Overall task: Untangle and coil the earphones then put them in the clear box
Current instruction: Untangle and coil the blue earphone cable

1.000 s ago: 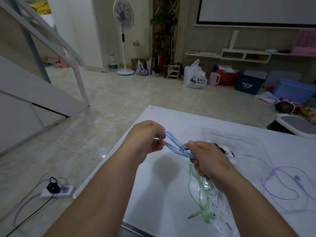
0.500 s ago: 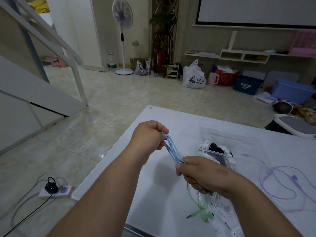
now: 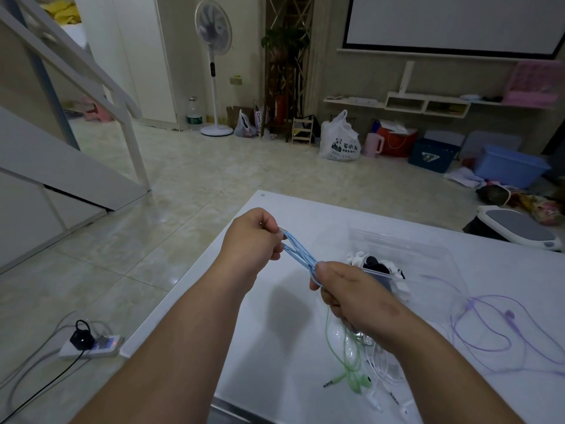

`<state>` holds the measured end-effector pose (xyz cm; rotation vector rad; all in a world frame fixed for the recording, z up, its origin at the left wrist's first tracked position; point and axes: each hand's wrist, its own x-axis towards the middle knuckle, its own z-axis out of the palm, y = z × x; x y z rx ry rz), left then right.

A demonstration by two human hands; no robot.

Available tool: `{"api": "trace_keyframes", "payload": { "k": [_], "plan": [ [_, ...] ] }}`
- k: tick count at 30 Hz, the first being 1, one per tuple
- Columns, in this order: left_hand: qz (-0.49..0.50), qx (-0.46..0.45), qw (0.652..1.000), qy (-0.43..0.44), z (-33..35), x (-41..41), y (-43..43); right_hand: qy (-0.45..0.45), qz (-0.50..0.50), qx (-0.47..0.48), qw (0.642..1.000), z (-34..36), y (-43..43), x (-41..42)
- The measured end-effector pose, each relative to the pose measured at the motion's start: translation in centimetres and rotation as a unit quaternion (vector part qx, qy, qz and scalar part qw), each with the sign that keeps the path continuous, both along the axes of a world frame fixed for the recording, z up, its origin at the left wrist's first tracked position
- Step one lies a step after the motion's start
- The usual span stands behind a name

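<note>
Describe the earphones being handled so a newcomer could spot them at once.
On the white table in the foreground, look above its left part. Stretched in loops between the left hand and the right hand is the blue earphone cable. It alone is light blue; the green earphones and white earphones sit below the right hand, the purple earphones further right.

Dim room, flat indoor light, a faint green cast over everything. Soft sheen on the floor tiles (image 3: 166, 220) at left, and the white table (image 3: 305, 218) glows pale. Soft-edged shadow on it just below the left hand (image 3: 249, 240) and right hand (image 3: 345, 289); the blue earphones (image 3: 301, 255) between them read crisp. Far wall (image 3: 336, 71) is grainy and soft. Fisheye bend is strong: the projector screen (image 3: 452, 19) bows near the top right corner
</note>
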<state>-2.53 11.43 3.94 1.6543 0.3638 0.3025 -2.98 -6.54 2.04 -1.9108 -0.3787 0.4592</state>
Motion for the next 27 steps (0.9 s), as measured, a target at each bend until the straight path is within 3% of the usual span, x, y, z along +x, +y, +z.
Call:
{"api": "trace_keyframes", "payload": {
  "k": [8, 14, 17, 23, 27],
  "plan": [
    [-0.031, -0.005, 0.999, -0.005, 0.1, 0.1, -0.3, -0.027, -0.056, -0.031, 0.998, -0.4, -0.6, 0.3],
    [-0.049, -0.007, 0.998, 0.037, 0.3, 0.0, -0.3, -0.015, -0.151, 0.048, 0.987, -0.1, -0.9, 0.8],
    [-0.089, -0.001, 0.994, 0.055, 0.8, -0.5, -1.4, 0.006, -0.149, 0.062, 0.987, 0.3, -0.8, 0.5],
    [-0.243, -0.113, 0.961, 0.069, 1.6, -1.8, -3.2, 0.014, -0.132, 0.059, 0.989, 0.1, -0.6, 0.3],
    [-0.236, -0.126, 0.963, 0.040, 1.4, -1.6, -4.0, 0.007, -0.099, 0.045, 0.994, 0.2, -0.7, 0.0]
  ]
}}
